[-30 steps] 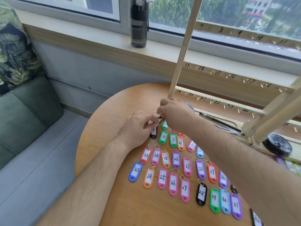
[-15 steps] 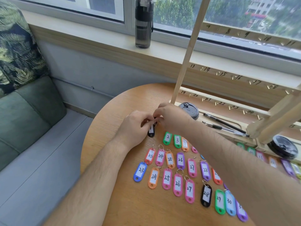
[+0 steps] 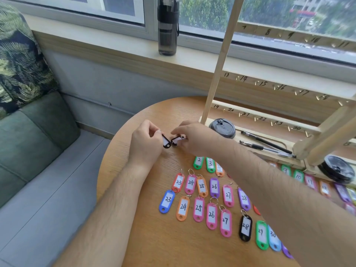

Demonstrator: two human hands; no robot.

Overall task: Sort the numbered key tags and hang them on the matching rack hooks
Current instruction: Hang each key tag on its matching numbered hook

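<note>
My left hand [image 3: 146,143] pinches a black key tag [image 3: 166,142] by its ring end, just above the round wooden table [image 3: 146,239]. Close to its right, my right hand [image 3: 194,138] grips a second black tag [image 3: 176,140]. The two tags nearly touch; their numbers are hidden. Several coloured numbered tags lie in rows on the table, among them a green 2 [image 3: 198,162], a blue 23 [image 3: 167,201] and a black 28 [image 3: 245,227]. The wooden rack [image 3: 217,74] with numbered brass hooks stands at the table's back right.
Two black cup lids [image 3: 222,128] [image 3: 336,169] and two pens [image 3: 266,142] lie on the rack's base. A dark bottle [image 3: 168,26] stands on the window sill. A green sofa [image 3: 28,143] with a leaf-print cushion is on the left.
Both hands stayed together at the table's far left. The black tags, held together before, are now separated, one in each hand. The camera shifted slightly left.
</note>
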